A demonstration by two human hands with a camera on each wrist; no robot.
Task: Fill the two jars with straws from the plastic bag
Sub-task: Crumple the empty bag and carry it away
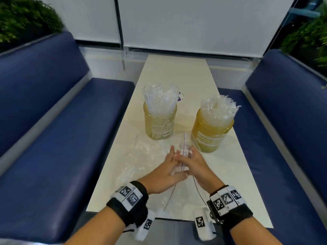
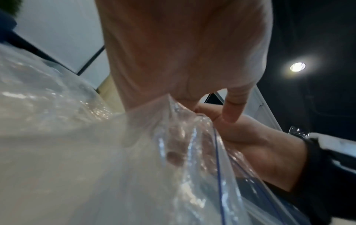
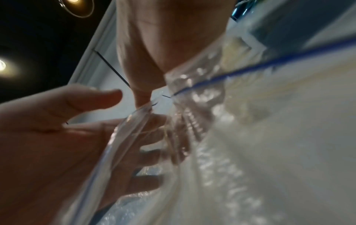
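Two amber glass jars stand on the white table point(image 1: 177, 71): the left jar point(image 1: 160, 126) and the right jar point(image 1: 210, 137), each packed with clear wrapped straws point(image 1: 160, 99). In front of them lies the crumpled clear plastic bag point(image 1: 141, 156) with a blue zip line. My right hand point(image 1: 194, 165) pinches the bag's raised rim point(image 3: 185, 85) at the zip. My left hand point(image 1: 168, 168) lies with straight fingers point(image 3: 150, 137) flat against the other side of that rim, thumb point(image 3: 106, 97) held apart. What is inside the bag cannot be made out.
Blue padded benches point(image 1: 62, 129) run along both sides of the narrow table. White blinds point(image 1: 185, 23) close off the far end, with green plants point(image 1: 21, 16) in the upper corners. The near table edge point(image 1: 177, 219) lies just behind my wrists.
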